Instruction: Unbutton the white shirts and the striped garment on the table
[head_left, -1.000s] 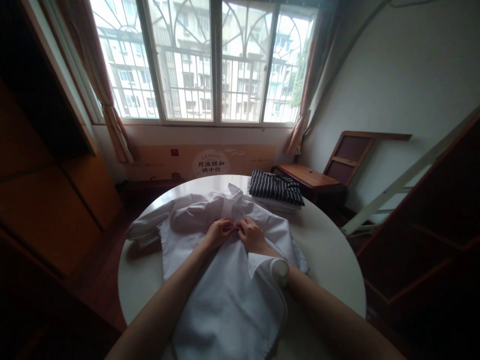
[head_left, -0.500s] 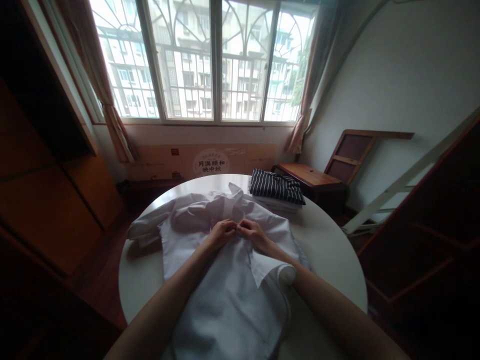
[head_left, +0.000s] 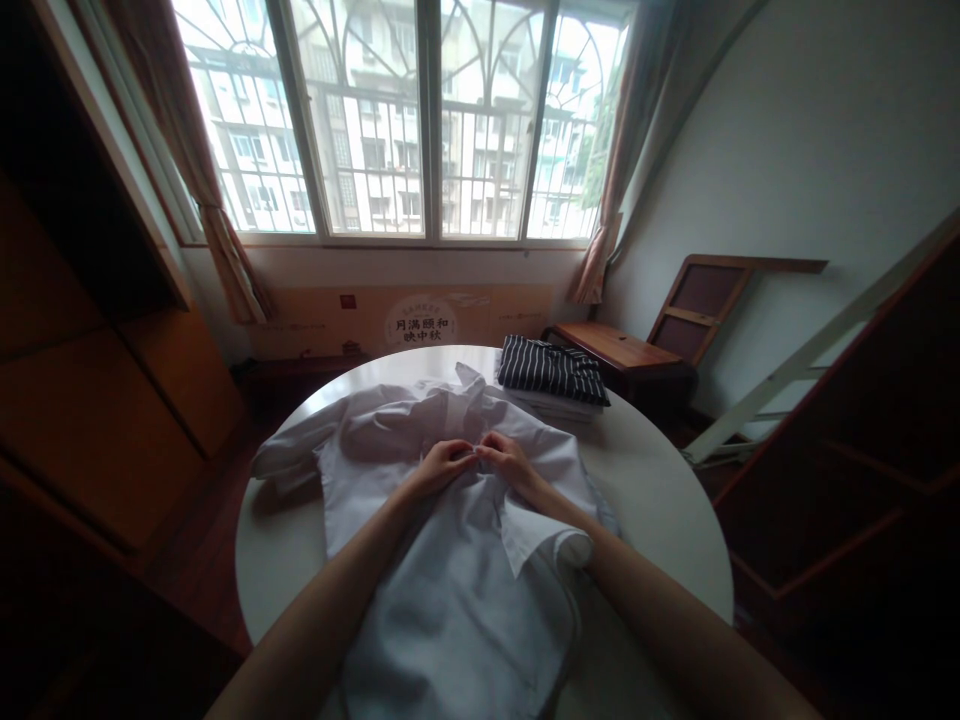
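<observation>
A white shirt (head_left: 457,590) lies spread and rumpled over the round table, its collar end pointing toward the window. My left hand (head_left: 448,460) and my right hand (head_left: 504,460) meet at the middle of the shirt, with fingertips pinched together on its cloth. Whatever small part of the front sits between the fingertips is too small to make out. Beside my right forearm a white cuff (head_left: 574,548) stands up, folded over with its opening toward me. One sleeve (head_left: 296,445) stretches out to the left edge of the table.
The white round table (head_left: 667,520) carries a folded black-and-white striped garment (head_left: 553,370) on top of folded white cloth at its far right. Behind it stand a wooden chair (head_left: 622,345) and a long printed box (head_left: 510,315) under the window. A pale ladder (head_left: 772,385) leans at the right.
Both hands stay at the same spot on the shirt, with only slight finger movement. The view has shifted a little; the shirt lies as before.
</observation>
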